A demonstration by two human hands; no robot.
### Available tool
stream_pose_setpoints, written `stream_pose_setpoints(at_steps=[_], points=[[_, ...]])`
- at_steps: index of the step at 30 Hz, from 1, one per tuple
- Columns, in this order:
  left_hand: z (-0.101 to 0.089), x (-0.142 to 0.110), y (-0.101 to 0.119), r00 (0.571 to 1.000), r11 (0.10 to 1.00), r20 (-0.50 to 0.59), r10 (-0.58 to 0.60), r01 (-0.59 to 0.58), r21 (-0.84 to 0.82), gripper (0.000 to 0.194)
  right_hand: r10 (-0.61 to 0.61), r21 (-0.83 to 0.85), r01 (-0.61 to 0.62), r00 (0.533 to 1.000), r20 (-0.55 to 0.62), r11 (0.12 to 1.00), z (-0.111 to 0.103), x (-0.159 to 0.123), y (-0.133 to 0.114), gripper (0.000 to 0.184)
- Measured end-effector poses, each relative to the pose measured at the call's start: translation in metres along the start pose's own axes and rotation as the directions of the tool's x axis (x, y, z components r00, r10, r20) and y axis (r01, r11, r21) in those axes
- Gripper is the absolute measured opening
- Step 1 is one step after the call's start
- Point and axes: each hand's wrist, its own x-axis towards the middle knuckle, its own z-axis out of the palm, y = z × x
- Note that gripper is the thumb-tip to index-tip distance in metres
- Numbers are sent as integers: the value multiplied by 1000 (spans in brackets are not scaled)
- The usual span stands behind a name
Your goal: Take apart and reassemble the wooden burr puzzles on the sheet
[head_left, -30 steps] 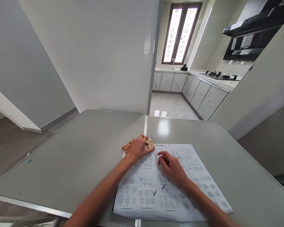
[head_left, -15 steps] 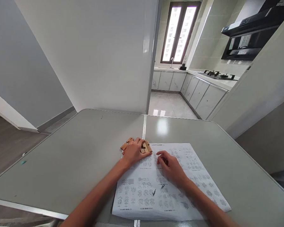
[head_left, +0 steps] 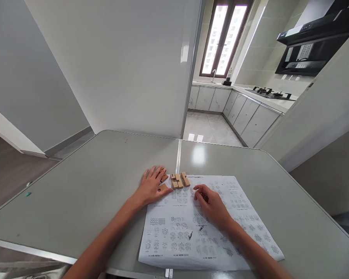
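Observation:
My left hand [head_left: 151,188] lies with its fingers spread over some wooden puzzle blocks. One block [head_left: 163,178] shows by its fingertips and another [head_left: 162,188] with a dark hole lies beside its thumb. Just right of this hand sit several light wooden notched blocks [head_left: 178,181] in a loose group at the paper's top edge. My right hand [head_left: 211,203] rests on the printed sheet [head_left: 192,228], its fingers loosely curled, with index tip and thumb apart. Nothing shows between them, though the palm is hidden. Rows of small diagrams cover the sheet.
Both hands are over a grey table [head_left: 104,170] with a metal seam [head_left: 178,157]. A small green bit [head_left: 28,193] lies near its left edge. Beyond stand a white wall panel [head_left: 128,69] and a kitchen counter [head_left: 250,102] with a gas hob [head_left: 272,93].
My left hand has slid left off the right-hand blocks, baring them, and its fingers have spread over the left ones. My right hand stays almost still. The camera has shifted slightly.

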Motion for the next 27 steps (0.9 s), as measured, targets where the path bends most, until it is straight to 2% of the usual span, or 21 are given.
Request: stream_pose_setpoints(at_steps=[4,7,10,15,23,27], points=[[0,-6,-3,999,998,-26,38,-39,-45,73,-46,-79,42,998,-49,996,1,-1,1,24],[-4,-10,-3,996,993,-43,78,-81,-83,66,-133,-138,125,990,-46,982,1,-1,5,25],[-10,-12,-2,994,988,-42,97,-101,-116,62,-199,-200,196,980,3,960,2,0,8,37],[-15,-13,1,990,978,-79,116,-128,-166,59,-230,-267,252,967,112,930,6,2,8,52],[-16,-12,4,995,969,-57,87,-98,-227,70,-331,-315,398,911,245,862,10,5,5,65],[-15,-8,0,992,964,-125,8,-41,-263,49,-343,-312,417,901,267,854,8,6,4,66]])
